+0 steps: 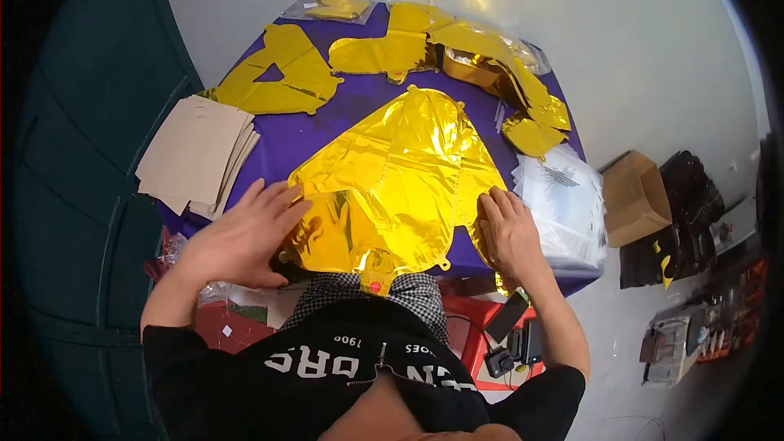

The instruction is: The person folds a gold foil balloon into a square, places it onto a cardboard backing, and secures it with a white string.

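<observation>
A flat gold foil balloon point(392, 171) lies wrinkled on the purple-covered table point(298, 135) in front of me. It is broad, with small tabs at its edges and a red dot on the tab nearest my body. My left hand point(245, 233) rests at its left edge, fingers spread over the foil and thumb apart, lower down. On the right edge lies my right hand point(510, 233), its fingers stretched out flat against the foil. Neither hand visibly grips it. The undersides of both hands are hidden.
A stack of beige cardboard sheets point(194, 151) sits left, clear plastic bags point(559, 196) right. Farther back lie a gold letter-A-shaped balloon point(298, 73), another gold foil piece point(376, 53) and a gold container point(474, 71) partly under foil. A cardboard box point(635, 198) stands on the floor at right.
</observation>
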Demonstrator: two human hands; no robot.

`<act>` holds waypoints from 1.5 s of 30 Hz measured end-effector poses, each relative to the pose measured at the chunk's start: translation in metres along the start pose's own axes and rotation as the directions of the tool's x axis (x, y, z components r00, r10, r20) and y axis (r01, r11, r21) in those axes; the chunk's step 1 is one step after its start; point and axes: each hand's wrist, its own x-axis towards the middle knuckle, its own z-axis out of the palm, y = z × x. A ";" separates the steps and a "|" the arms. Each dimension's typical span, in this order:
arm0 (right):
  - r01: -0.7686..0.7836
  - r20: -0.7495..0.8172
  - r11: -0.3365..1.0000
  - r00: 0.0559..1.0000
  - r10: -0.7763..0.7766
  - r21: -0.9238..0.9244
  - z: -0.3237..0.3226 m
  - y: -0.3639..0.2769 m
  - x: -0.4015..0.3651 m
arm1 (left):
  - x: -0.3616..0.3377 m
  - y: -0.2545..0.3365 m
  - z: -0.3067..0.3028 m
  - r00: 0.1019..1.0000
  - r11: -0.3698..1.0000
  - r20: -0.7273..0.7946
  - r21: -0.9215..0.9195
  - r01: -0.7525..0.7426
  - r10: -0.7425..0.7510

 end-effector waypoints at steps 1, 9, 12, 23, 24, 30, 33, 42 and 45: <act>0.003 -0.002 1.000 1.000 -0.003 0.000 -0.001 0.000 0.000 | -0.003 0.001 -0.009 1.000 1.000 -0.020 0.001 0.001 -0.001; 0.002 -0.055 1.000 0.998 0.000 0.031 -0.001 0.003 0.001 | 0.048 -0.013 -0.044 0.983 0.983 -0.101 -0.083 -0.164 0.156; 0.015 -0.133 0.997 0.991 -0.005 0.073 -0.008 0.006 0.006 | 0.093 -0.019 -0.046 0.980 0.979 -0.116 -0.109 -0.174 0.162; -0.096 -0.337 0.988 0.932 0.131 0.118 -0.017 0.098 0.049 | 0.227 -0.006 -0.023 0.963 0.949 -0.041 -0.164 -0.270 0.267; -0.121 -0.325 0.984 0.933 0.158 0.130 -0.014 0.109 0.055 | 0.233 -0.004 -0.021 0.959 0.944 -0.047 -0.169 -0.283 0.279; -0.135 -0.419 0.989 0.896 0.150 0.066 0.011 0.156 0.107 | 0.252 0.004 -0.017 0.954 0.949 -0.067 -0.110 -0.297 0.291; -0.125 -0.427 0.992 0.896 0.121 0.018 0.014 0.166 0.137 | 0.252 0.002 -0.017 0.959 0.957 -0.067 -0.076 -0.279 0.274; -0.078 -0.497 0.993 0.867 0.025 -0.087 0.025 0.165 0.204 | 0.249 -0.024 -0.012 0.981 0.983 -0.113 -0.084 -0.165 0.156; -0.178 -0.511 0.984 0.844 0.164 0.023 0.023 0.167 0.227 | 0.249 -0.029 -0.012 0.984 0.980 -0.133 -0.143 -0.138 0.119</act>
